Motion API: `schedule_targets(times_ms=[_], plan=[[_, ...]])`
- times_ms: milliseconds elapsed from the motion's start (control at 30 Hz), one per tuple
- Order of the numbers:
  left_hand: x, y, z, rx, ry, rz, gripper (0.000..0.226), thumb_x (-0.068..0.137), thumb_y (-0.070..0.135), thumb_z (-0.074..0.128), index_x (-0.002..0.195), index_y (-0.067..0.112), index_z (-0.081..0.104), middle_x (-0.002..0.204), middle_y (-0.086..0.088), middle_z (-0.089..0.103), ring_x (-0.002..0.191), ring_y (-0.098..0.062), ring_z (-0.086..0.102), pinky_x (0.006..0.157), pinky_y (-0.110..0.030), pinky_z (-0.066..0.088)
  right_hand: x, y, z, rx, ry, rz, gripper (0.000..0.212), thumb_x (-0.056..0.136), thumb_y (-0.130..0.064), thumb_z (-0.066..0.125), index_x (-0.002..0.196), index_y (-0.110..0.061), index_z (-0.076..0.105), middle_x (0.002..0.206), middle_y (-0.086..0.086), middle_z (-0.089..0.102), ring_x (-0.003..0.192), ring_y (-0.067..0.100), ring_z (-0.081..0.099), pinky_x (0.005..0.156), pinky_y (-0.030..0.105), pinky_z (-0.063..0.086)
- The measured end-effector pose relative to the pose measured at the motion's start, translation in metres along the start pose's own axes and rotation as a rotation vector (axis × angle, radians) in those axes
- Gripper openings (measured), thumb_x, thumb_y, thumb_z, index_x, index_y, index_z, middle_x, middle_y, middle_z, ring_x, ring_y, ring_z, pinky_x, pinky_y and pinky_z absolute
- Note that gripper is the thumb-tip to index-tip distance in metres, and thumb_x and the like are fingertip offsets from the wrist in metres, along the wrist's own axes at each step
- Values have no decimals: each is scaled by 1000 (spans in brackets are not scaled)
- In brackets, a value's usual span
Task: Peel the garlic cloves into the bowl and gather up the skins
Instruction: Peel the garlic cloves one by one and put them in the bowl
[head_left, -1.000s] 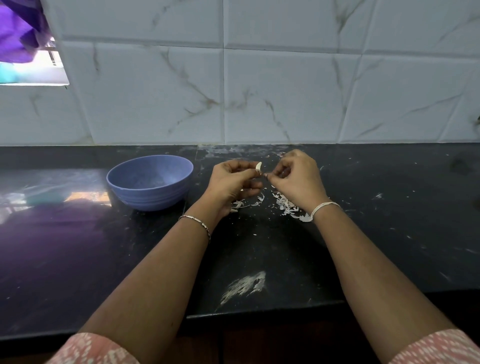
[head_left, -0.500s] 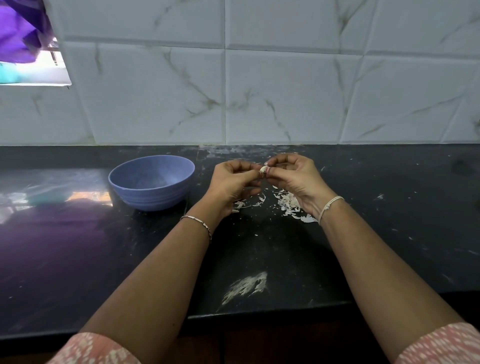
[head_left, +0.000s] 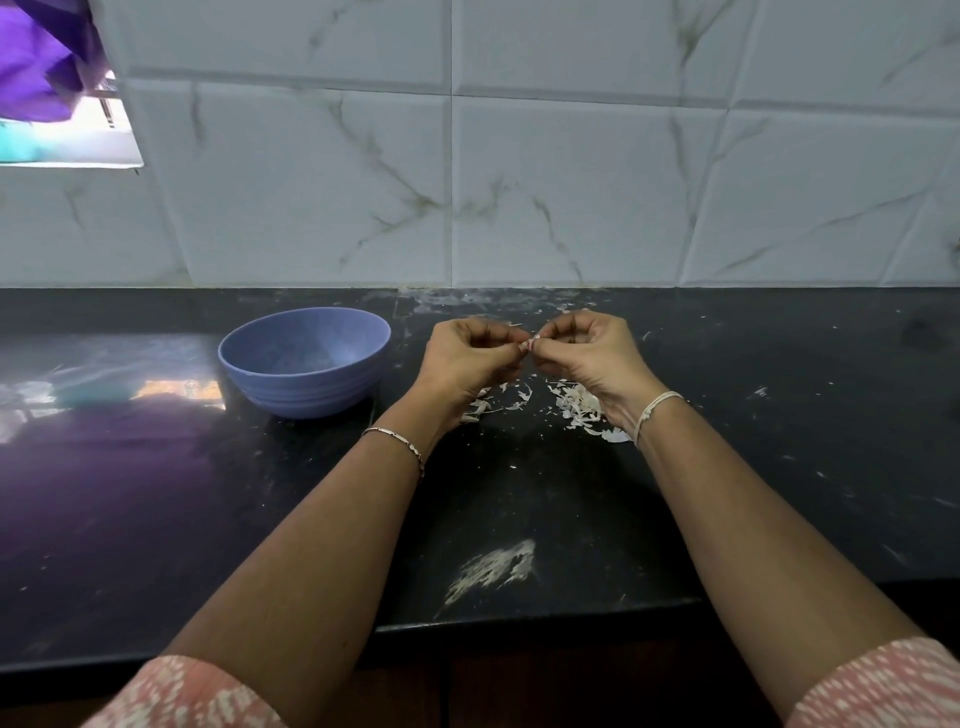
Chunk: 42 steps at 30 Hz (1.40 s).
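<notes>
The left hand (head_left: 467, 358) and the right hand (head_left: 592, 353) are meeting fingertip to fingertip above the far middle of the black countertop (head_left: 779, 467). Both are curling their fingers and together pinching a small garlic clove (head_left: 531, 343) between thumbs and forefingers. The clove is showing only as a pale speck, too small to tell how much skin is on it. A thin metal bracelet (head_left: 395, 441) is circling the left wrist and a white thread band (head_left: 657, 410) the right. Under the hands, garlic skins (head_left: 579, 408) are lying loose on the counter, heaped thickest beneath the right wrist and scattered thinner beneath the left hand. The blue bowl (head_left: 306, 389) is sitting upright just left of the left hand. A white smear (head_left: 493, 569) is showing near the counter's near edge.
</notes>
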<state>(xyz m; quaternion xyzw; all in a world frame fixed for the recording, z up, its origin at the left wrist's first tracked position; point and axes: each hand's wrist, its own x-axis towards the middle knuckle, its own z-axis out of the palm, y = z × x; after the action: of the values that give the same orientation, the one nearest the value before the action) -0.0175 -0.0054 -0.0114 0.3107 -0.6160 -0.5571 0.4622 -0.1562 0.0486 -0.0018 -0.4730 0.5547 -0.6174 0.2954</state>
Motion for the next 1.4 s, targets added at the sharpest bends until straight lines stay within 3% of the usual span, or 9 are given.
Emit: schedule_targets(times_ms=[267,533,933,1133,1400], plan=[[5,-4,1,90,76,52,21,78,-3,72,74,17,75,81,-19,72,72,-26,65,80,-44,58,0,-1,2,12,3,47,4,80,3,73,79,2,70,76,16,71,63,15,69,64,23,59],[1,0,1,-57,14,-22,16,85,-7,64,84,6,73,68,-4,71,63,-10,68,62,-20,56,-4,-4,1,-28,-47,8,10,79,0,76,72,-4,70,68,8,72,63,14,71,57,18,54],[3,-2,0,-39,18,-27,13,82,-3,70,83,9,74,78,-10,72,71,-16,69,74,-27,60,-5,-5,2,-79,-45,1,9,75,-1,78,71,-4,71,64,7,71,61,14,70,61,21,58],[2,-1,1,-52,2,-29,17,85,-6,64,84,8,73,77,-8,72,70,-15,70,66,-22,58,-4,-4,1,-54,-46,11,6,79,2,75,75,0,71,74,15,72,65,18,72,60,21,57],[3,-3,1,-9,-22,-15,20,85,-6,65,84,12,73,82,-9,72,81,-23,68,77,-28,59,-2,-1,0,-82,-44,11,9,76,-2,79,75,1,71,70,13,72,64,18,71,64,24,60]])
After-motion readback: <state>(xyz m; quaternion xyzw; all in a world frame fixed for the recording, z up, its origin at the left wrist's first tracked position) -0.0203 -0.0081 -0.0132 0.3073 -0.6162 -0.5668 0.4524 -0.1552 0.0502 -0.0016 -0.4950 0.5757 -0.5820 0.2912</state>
